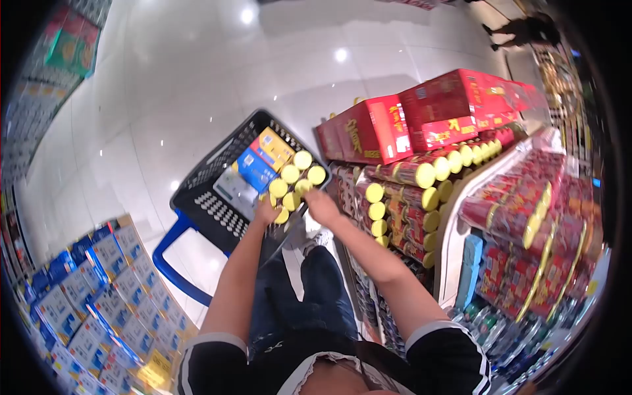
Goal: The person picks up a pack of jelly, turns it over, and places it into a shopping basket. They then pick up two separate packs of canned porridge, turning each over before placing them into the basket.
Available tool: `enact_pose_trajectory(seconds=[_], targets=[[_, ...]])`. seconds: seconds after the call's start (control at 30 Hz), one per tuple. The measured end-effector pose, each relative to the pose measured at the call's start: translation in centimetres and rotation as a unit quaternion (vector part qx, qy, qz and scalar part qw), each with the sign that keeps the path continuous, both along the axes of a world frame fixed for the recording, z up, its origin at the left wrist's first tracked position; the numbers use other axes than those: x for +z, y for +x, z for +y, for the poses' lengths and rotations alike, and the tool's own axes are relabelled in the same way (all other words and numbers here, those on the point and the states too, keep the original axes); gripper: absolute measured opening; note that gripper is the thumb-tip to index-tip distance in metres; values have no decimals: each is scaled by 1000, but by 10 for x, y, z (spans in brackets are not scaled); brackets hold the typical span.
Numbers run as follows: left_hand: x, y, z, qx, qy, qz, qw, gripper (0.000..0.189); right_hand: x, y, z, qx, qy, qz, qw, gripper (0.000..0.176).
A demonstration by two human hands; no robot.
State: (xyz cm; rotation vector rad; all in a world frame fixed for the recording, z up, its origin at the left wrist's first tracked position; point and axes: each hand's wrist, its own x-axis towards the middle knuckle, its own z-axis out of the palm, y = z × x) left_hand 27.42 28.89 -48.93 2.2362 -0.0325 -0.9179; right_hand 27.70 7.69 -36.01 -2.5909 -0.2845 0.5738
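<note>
A dark shopping basket (217,204) with a blue handle (172,243) stands on the floor in front of me. Several yellow-lidded cans (289,174) are grouped at its right end, beside a blue box (254,172), a yellow box (275,147) and a pale box (236,191). My left hand (266,209) is at the near left side of the cans, its fingers closed against a lid. On the right side of the group, my right hand (320,205) has its fingers round the edge of a can. The fingertips of both hands are partly hidden.
To the right, a shelf (451,243) holds rows of yellow-lidded cans (425,174) below large red cartons (388,128). Stacked blue and white boxes (99,309) stand at the lower left. A person (526,29) is at the far upper right.
</note>
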Motion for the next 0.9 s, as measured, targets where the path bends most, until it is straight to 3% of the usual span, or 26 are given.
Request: enact_pose_trajectory(seconds=[0.03, 0.07, 0.13, 0.17, 0.2, 0.27, 0.33, 0.4, 0.43, 0.5, 0.6, 0.7, 0.8, 0.83, 0.9], targets=[[24, 8, -5, -17, -31, 57, 998, 63, 17, -20, -3, -13, 17, 72, 997, 36], [48, 9, -15, -44, -62, 0, 997, 54, 30, -51, -9, -2, 34, 16, 999, 40], [77, 1, -39, -18, -105, 38, 994, 48, 74, -96, -23, -32, 71, 52, 996, 44], [63, -6, -52, -56, -112, 51, 991, 45, 104, -113, -33, -55, 79, 71, 993, 44], [129, -2, -75, -95, -124, 49, 987, 42, 138, -128, -45, -95, 111, 80, 986, 43], [189, -12, -123, -139, -153, 93, 974, 37, 182, -162, -74, -171, 102, 21, 980, 39], [245, -26, -175, -203, -262, 58, 942, 33, 245, -179, -104, -242, 83, -19, 966, 38], [302, -48, -230, -185, -427, 51, 884, 24, 290, -199, -127, -331, 68, -133, 932, 32], [349, -57, -251, -197, -469, 37, 860, 22, 317, -205, -137, -381, 84, -128, 912, 30], [413, -70, -283, -241, -508, -49, 826, 19, 354, -225, -152, -451, 81, -254, 852, 30], [474, -80, -323, -270, -557, -176, 765, 16, 409, -249, -169, -516, 17, -392, 762, 30], [525, -70, -357, -259, -554, -332, 717, 29, 437, -271, -195, -549, -91, -495, 668, 38], [549, -50, -396, -220, -516, -489, 668, 49, 445, -286, -220, -617, -90, -507, 595, 54], [544, -40, -409, -246, -476, -497, 682, 62, 432, -290, -234, -629, -81, -491, 597, 63], [519, -18, -431, -310, -447, -375, 750, 75, 420, -289, -246, -655, -62, -460, 597, 72]])
